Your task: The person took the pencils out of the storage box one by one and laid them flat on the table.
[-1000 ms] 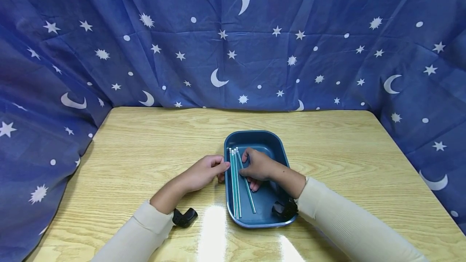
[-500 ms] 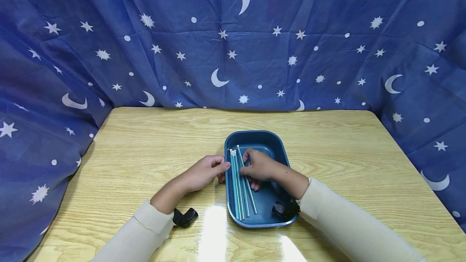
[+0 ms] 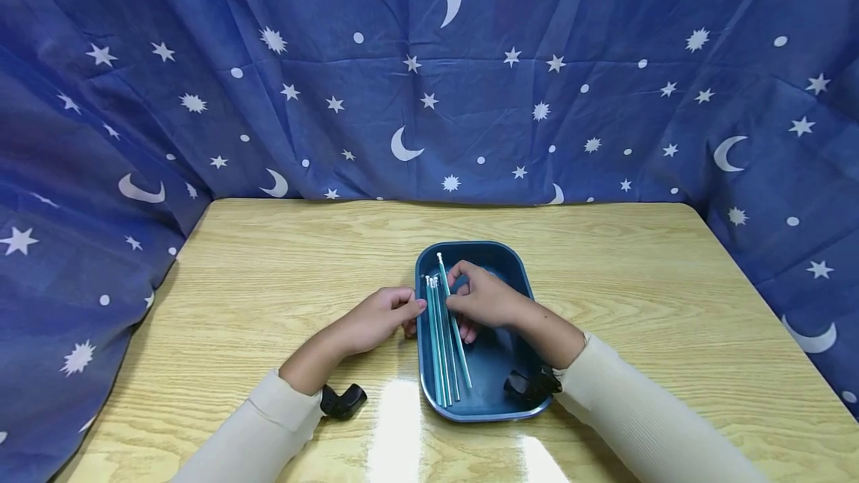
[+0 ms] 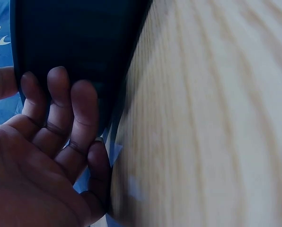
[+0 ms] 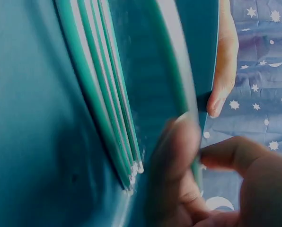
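Observation:
My left hand (image 3: 376, 323) holds the left rim of a dark blue tray (image 3: 496, 379), thumb over the rim and fingers against the outer wall (image 4: 79, 42). Inside the tray my right hand (image 3: 490, 297) pinches a green pencil (image 3: 441, 268) with a white-tipped end between thumb and index finger. In the right wrist view this pencil (image 5: 174, 52) is blurred and stands apart from several similar green pencils (image 5: 103, 85). Those lie side by side on the tray floor along its left wall, white ends pointing away from me.
The tray stands on a wood-grain table (image 3: 288, 244). A blue curtain (image 3: 335, 133) with white moons and stars hangs behind and at both sides. Black wrist devices (image 3: 344, 402) sit below both hands; the right one (image 3: 532, 386) hangs over the tray.
My right hand has risen slightly with the pinched pencil, whose white end has shifted away from me, past the others. The lying pencils have spread a little. My left hand has stayed put.

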A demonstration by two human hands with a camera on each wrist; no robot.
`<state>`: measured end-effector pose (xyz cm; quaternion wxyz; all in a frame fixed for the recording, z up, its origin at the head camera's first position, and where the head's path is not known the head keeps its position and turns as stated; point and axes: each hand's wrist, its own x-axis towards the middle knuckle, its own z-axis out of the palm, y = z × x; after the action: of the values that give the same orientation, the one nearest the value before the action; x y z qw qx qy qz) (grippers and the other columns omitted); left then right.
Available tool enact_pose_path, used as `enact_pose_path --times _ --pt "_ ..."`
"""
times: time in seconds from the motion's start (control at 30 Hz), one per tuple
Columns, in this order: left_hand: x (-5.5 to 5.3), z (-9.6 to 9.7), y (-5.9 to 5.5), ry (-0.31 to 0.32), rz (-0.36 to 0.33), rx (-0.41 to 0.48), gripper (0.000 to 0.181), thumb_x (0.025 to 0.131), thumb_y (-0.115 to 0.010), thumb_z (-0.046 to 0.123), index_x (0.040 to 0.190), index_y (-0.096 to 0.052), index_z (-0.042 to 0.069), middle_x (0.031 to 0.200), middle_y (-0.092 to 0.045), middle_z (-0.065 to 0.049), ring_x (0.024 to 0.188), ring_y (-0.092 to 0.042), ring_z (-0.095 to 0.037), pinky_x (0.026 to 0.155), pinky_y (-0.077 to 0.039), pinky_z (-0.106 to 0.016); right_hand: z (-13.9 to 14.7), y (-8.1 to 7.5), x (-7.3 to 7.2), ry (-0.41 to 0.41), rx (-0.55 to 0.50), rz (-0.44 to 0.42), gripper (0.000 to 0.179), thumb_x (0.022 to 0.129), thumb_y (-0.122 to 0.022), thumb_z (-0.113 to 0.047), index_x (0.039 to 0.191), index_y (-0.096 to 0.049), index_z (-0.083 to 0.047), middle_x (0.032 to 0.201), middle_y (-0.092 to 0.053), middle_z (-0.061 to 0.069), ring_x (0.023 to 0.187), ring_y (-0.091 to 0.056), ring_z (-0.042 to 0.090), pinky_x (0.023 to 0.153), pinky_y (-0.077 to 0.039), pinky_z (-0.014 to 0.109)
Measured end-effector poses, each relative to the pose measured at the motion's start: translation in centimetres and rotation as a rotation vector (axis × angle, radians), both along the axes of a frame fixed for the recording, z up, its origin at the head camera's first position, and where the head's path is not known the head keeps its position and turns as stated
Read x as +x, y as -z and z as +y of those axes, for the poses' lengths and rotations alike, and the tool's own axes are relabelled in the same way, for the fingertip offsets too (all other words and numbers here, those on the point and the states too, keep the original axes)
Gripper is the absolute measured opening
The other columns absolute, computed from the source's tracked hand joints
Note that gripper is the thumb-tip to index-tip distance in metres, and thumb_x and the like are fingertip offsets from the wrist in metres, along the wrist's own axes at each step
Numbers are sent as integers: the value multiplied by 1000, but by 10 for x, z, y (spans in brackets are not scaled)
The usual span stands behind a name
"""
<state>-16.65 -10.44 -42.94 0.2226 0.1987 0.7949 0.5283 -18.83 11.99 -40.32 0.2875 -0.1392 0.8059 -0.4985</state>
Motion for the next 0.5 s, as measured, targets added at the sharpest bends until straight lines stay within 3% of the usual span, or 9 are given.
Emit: enact_pose_path --times 0.5 --pt "-1 2 1 -12 -9 -5 33 108 -45 28 87 -59 6 81 -62 -3 77 -57 -18 68 -42 -26 16 -44 11 54 -115 -5 34 93 -51 -5 124 -38 -2 65 -60 9 48 -62 19 52 -59 39"
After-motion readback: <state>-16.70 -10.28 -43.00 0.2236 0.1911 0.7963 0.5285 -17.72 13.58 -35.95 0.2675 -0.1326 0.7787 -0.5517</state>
